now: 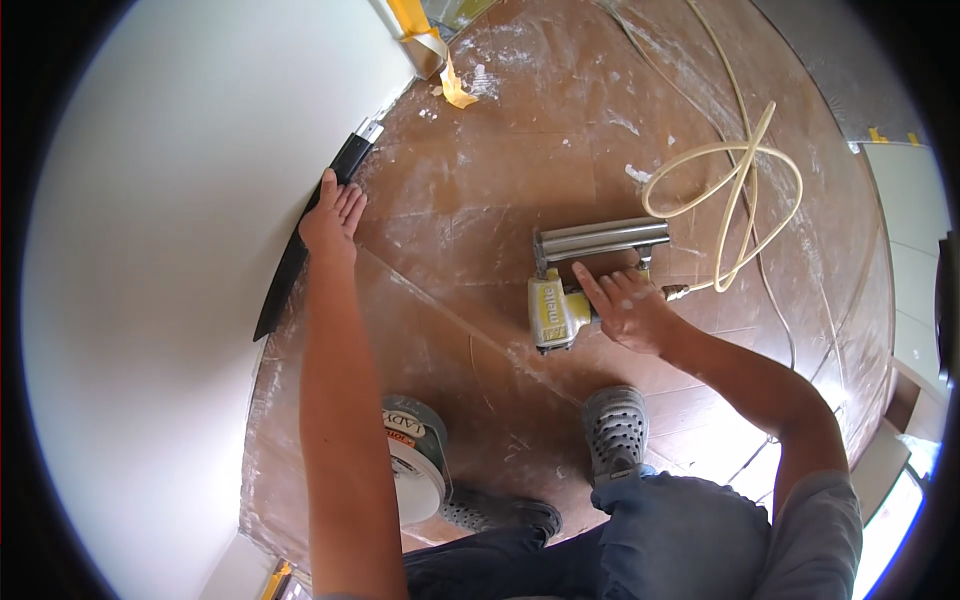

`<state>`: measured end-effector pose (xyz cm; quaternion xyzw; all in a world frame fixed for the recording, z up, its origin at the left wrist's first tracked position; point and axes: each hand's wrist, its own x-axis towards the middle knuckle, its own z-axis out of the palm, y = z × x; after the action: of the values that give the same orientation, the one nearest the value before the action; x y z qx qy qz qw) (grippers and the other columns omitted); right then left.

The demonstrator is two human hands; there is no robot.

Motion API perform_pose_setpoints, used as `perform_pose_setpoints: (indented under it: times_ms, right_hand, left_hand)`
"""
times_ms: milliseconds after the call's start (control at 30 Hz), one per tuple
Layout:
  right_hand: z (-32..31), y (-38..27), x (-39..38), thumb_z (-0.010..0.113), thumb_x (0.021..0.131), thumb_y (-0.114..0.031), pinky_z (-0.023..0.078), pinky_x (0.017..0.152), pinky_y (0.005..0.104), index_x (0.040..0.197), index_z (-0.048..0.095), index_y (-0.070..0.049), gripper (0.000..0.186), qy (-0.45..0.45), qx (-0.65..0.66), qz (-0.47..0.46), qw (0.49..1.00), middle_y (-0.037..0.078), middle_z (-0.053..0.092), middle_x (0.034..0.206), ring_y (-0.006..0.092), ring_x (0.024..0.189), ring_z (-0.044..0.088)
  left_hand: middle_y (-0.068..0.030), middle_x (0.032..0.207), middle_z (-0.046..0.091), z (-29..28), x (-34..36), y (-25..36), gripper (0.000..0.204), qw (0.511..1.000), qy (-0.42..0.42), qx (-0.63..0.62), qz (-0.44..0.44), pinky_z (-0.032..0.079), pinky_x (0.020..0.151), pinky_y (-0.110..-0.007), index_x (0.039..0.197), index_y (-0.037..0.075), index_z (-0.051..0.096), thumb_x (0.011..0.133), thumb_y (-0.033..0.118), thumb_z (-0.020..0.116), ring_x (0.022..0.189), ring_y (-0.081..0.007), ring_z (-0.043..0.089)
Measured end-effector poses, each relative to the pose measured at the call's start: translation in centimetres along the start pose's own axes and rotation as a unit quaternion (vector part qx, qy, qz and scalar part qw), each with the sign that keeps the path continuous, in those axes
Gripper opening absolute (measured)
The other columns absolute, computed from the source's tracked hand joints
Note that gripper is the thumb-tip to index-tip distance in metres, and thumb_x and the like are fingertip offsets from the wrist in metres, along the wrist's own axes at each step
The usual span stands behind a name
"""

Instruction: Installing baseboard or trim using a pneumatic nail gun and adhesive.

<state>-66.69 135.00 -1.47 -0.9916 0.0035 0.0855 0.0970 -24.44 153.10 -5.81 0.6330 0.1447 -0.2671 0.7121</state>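
My left hand [332, 222] lies against a long black baseboard strip [288, 275] at the foot of the white wall, its fingers stretched out and slightly apart. A short silvery white piece [369, 130] shows at the strip's far end. Over to the right, my right hand [628, 308] wraps round the handle of a pneumatic nail gun [553, 312] with a yellow and grey body. Its index finger points outward along the tool. The gun's long metal magazine [600, 238] lies on the far side, and the handle is mostly hidden by my hand.
A cream air hose [765, 250] runs from the gun and loops on the brown, dust-streaked floor covering [480, 200]. A dark green tub [425, 425] with a white round face stands by my feet. Yellow masking tape [455, 88] hangs at the far wall corner.
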Motion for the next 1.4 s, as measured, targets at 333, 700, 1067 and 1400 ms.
perform_pose_setpoints:
  times_ms: [333, 700, 1067, 1400]
  right_hand:
    - [-0.4, 2.9, 10.1, 0.057, 0.099, -0.025, 0.060, 0.059, 0.0404, 0.149, 0.034, 0.015, 0.068, 0.024, -0.081, -0.100, 0.991, 0.020, 0.069, 0.080, 0.0312, 0.073, 0.072]
    - [-2.3, 3.3, 23.4, 0.055, 0.097, -0.055, 0.060, 0.065, 0.0408, 0.148, 0.034, 0.013, 0.088, -0.007, -0.057, -0.128, 0.990, 0.019, 0.070, 0.085, 0.0303, 0.076, 0.072]
    - [-2.7, 3.0, 25.7, 0.055, 0.098, -0.053, 0.059, 0.075, 0.0427, 0.147, 0.034, 0.013, 0.085, 0.003, -0.015, -0.104, 0.994, 0.020, 0.072, 0.090, 0.0331, 0.086, 0.072]
    - [-2.8, 2.6, 26.1, 0.054, 0.099, -0.051, 0.059, 0.077, 0.0426, 0.148, 0.031, 0.013, 0.084, -0.040, 0.006, -0.082, 0.996, 0.022, 0.071, 0.096, 0.0335, 0.091, 0.072]
  left_hand:
    - [-0.0232, 0.122, 0.063, -0.1, 0.2, 0.9, 0.070, 0.999, 0.021, 0.011, -0.022, 0.059, 0.098, -0.040, 0.123, -0.017, 0.055, 0.084, 0.033, 0.084, 0.110, -0.0313, 0.067]
    - [-0.0245, 0.127, 0.059, 0.4, -0.4, 0.8, 0.079, 0.998, -0.001, 0.051, -0.026, 0.054, 0.105, -0.042, 0.131, -0.018, 0.047, 0.086, 0.037, 0.082, 0.117, -0.0329, 0.062]
    - [-0.0240, 0.125, 0.059, 0.5, 1.2, 1.4, 0.081, 0.995, 0.000, 0.093, -0.036, 0.052, 0.107, -0.043, 0.127, -0.018, 0.048, 0.086, 0.044, 0.079, 0.117, -0.0331, 0.061]
    - [-0.0222, 0.122, 0.060, 0.0, 1.8, 0.8, 0.077, 0.996, -0.007, 0.078, -0.040, 0.052, 0.107, -0.044, 0.125, -0.017, 0.050, 0.087, 0.043, 0.079, 0.114, -0.0309, 0.061]
